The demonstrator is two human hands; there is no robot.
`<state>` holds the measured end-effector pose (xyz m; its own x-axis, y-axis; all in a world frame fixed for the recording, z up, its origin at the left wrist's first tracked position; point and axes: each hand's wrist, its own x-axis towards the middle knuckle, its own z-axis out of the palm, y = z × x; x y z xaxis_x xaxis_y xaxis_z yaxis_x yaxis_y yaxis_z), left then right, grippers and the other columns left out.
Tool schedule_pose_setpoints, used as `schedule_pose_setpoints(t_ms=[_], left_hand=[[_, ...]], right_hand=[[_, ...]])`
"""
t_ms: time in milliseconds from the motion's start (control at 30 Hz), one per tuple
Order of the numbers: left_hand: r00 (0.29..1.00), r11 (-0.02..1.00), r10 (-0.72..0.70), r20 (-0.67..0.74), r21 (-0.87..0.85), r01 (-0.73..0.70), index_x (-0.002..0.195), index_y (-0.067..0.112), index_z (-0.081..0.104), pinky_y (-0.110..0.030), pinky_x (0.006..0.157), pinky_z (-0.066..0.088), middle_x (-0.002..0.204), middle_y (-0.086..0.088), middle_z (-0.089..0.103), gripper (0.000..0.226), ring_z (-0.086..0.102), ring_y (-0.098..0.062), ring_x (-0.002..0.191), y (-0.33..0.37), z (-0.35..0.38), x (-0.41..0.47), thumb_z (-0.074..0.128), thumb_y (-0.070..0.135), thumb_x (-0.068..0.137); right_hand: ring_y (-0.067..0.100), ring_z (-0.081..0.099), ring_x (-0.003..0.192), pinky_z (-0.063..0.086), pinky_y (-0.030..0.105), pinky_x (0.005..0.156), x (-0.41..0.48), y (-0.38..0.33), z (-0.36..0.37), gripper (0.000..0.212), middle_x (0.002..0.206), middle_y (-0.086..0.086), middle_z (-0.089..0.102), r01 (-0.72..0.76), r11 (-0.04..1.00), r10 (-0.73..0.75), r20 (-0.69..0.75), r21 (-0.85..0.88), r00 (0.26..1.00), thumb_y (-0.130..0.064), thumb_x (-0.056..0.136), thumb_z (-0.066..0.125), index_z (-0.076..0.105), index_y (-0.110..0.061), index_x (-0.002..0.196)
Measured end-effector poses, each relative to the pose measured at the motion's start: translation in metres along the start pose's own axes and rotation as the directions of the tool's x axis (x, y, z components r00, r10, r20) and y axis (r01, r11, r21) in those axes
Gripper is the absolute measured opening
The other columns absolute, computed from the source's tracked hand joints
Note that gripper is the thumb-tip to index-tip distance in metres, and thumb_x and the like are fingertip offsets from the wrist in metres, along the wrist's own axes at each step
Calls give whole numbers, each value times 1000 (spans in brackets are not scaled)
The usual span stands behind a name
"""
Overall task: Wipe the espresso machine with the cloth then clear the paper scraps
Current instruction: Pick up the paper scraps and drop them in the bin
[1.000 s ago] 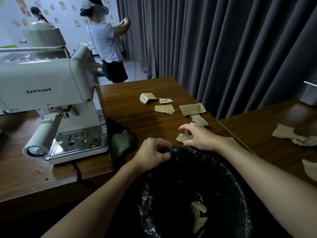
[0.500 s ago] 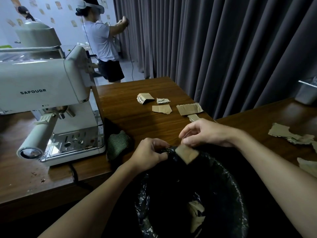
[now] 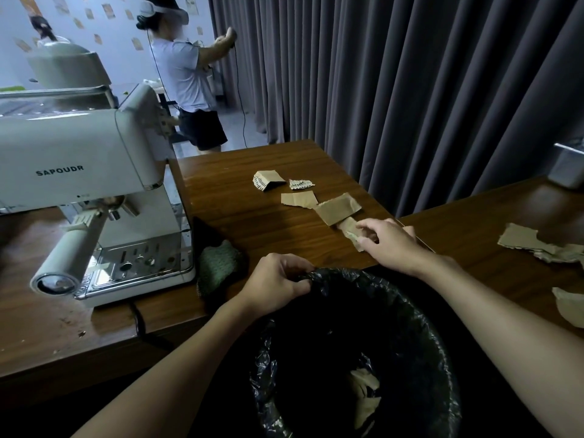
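Observation:
A white espresso machine stands on the left of the wooden table. A green cloth lies beside its base. Several brown paper scraps lie on the table near the curtain. My left hand grips the rim of a black bin bag held below the table edge, with scraps inside. My right hand rests on the table, its fingers closing on a paper scrap near the table's edge.
A second wooden table on the right carries more torn scraps. A dark curtain hangs behind. A person wearing a headset stands at the back. The machine's power cable hangs over the front edge.
My right hand lifted a scrap over the bag and let it go, then moved back onto the table to another scrap. My left hand stayed on the bag's rim.

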<state>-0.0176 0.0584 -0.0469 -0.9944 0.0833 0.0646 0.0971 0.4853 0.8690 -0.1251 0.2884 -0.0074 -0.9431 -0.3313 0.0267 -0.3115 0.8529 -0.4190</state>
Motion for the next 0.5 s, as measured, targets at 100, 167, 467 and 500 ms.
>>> schedule_pose_setpoints(t_ms=[100, 167, 467, 500], left_hand=[[1000, 1000, -5, 6, -5, 5, 97, 22, 78, -22, 84, 56, 106, 10, 74, 18, 70, -4, 94, 1, 1, 0, 77, 11, 84], [1000, 1000, -4, -2, 19, 4, 99, 23, 78, -23, 86, 55, 108, 10, 73, 19, 69, -3, 96, 1, 0, 1, 77, 13, 84], [999, 999, -36, 26, 2, 36, 105, 20, 78, -32, 88, 58, 113, 8, 72, 21, 70, -7, 98, 0, -2, 1, 77, 15, 84], [999, 1000, -28, 23, 11, 28, 105, 20, 78, -33, 89, 57, 113, 9, 72, 21, 70, -6, 99, 0, -1, 1, 77, 17, 84]], right_hand=[[19, 41, 125, 24, 43, 102, 1, 3, 1, 28, 128, -6, 53, 30, 999, -30, -13, -28, 999, -37, 100, 47, 61, -30, 123], [20, 43, 122, 25, 44, 102, 2, 6, 2, 24, 126, -5, 52, 31, 997, -28, 51, -70, 998, -40, 99, 49, 66, -30, 112], [23, 49, 117, 32, 44, 102, 4, 8, 5, 24, 119, 0, 54, -50, 998, 50, -7, -44, 999, -37, 87, 68, 51, -26, 99], [23, 49, 119, 32, 45, 102, 5, 8, 4, 32, 122, 0, 54, -67, 998, 66, -5, -22, 998, -38, 85, 70, 47, -28, 105]])
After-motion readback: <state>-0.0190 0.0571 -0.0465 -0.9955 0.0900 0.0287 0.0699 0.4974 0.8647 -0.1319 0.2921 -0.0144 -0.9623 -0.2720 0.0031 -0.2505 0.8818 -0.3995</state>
